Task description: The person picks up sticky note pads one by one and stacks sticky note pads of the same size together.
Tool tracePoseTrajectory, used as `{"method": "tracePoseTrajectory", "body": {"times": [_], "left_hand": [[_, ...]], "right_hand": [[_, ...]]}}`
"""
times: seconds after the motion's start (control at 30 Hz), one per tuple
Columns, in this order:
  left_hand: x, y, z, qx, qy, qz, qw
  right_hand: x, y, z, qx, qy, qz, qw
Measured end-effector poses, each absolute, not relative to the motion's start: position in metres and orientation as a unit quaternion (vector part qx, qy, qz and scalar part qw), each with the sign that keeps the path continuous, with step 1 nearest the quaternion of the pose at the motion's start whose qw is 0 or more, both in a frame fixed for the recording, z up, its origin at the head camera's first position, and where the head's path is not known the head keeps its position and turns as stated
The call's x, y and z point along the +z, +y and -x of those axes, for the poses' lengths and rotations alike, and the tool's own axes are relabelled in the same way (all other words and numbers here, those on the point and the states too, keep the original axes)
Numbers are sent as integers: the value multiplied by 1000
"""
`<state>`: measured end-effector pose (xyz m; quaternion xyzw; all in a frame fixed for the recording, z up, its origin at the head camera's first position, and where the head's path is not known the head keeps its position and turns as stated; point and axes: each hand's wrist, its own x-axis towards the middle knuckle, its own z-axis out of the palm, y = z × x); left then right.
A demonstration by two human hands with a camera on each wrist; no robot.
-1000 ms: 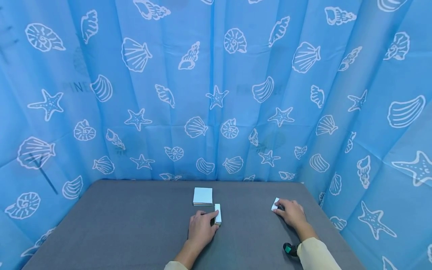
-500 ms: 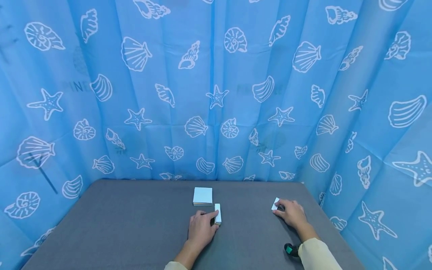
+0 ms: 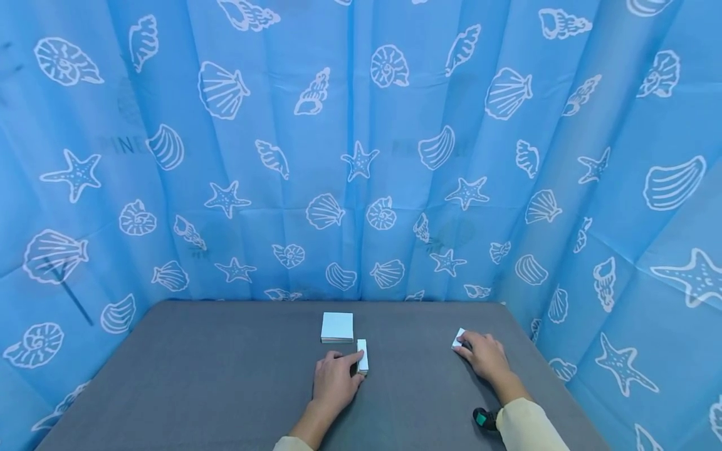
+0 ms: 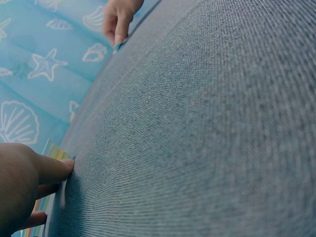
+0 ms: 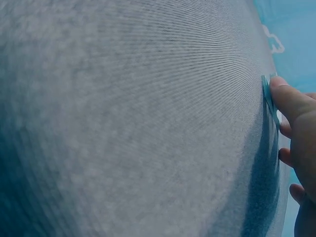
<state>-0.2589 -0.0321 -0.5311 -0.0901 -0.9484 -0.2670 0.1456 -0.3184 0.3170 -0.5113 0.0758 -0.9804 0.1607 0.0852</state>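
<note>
A narrow pad of sticky notes [image 3: 363, 348] lies on the grey table, white on top. Its coloured layers [image 4: 61, 154] show yellow, green and blue in the left wrist view. My left hand [image 3: 334, 383] holds this pad from the left, thumb at its near end and a finger over its top. Farther right, my right hand [image 3: 486, 356] pinches a small pale slip of paper [image 3: 457, 337] at the table surface. In the right wrist view the slip [image 5: 267, 94] looks thin, with two edges spread apart under the fingertip.
A square stack of white-topped paper [image 3: 337, 326] sits just behind the narrow pad. The grey cloth-covered table [image 3: 225, 376] ends at a blue curtain [image 3: 361, 238] with seashell prints. A black device with a green patch [image 3: 481, 418] is at my right wrist.
The head view has shifted very slightly. Both hands keep their places on the pad and the slip.
</note>
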Motion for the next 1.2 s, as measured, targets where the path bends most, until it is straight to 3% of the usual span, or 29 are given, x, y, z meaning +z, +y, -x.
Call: {"method": "tracePoseTrajectory", "body": {"times": [0.53,0.97,1.2], "left_hand": [[-530,-33,258,-266,-950,88,140],[-530,-32,258,-267,-951,83,131],[-529,-32,260,-266,-951,81,135]], "right_hand": [[-513,311,324,199,-975,-28,91],[-510,316,328,246,-968,24,31],[-504,313,329,237,-971,31,30]]}}
